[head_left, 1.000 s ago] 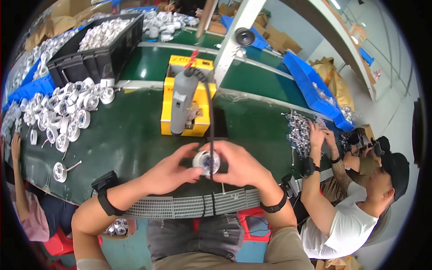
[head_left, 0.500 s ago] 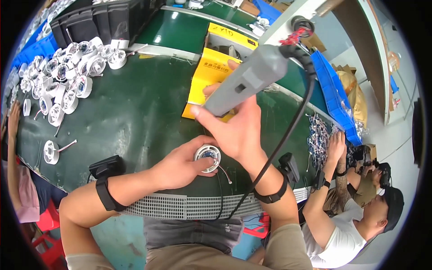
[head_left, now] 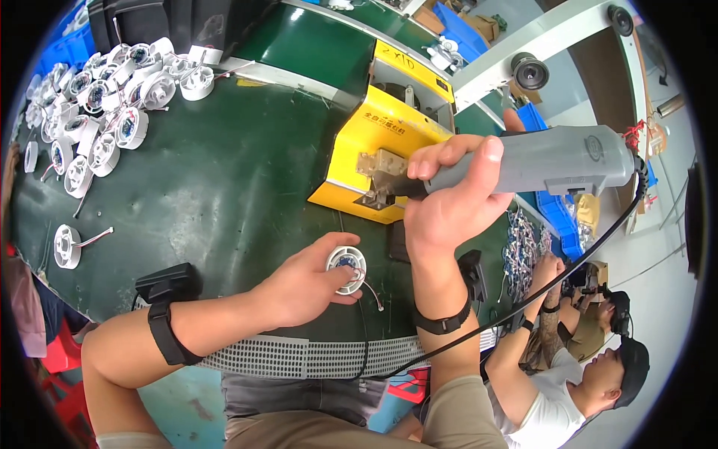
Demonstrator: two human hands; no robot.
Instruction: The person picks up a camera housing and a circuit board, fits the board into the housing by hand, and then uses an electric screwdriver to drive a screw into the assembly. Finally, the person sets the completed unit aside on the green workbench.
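Note:
A round white plastic housing (head_left: 360, 264), with a small circuit board inside and thin wires trailing off its right side, sits in my left hand (head_left: 299, 288). My left thumb presses into its middle; the fingers curl round its edge just above the green table. My right hand (head_left: 449, 213) grips a grey corded electric screwdriver (head_left: 542, 161), which lies nearly level. Its dark nose reaches left to the metal front of a yellow screw feeder (head_left: 396, 123); I cannot tell whether the bit touches it. The black cord (head_left: 598, 258) runs from the tool's back end down across my right forearm.
A heap of similar white housings (head_left: 105, 112) covers the far left of the table, and one lone housing (head_left: 67, 247) lies nearer. Wired parts (head_left: 523, 251) are piled at right beside a co-worker (head_left: 542, 396). A black bin (head_left: 164, 30) stands behind the heap.
My right hand has turned the screwdriver from steeply slanted to nearly level, its nose now at the yellow feeder's front. The left hand keeps its hold on the housing. The view has shifted slightly.

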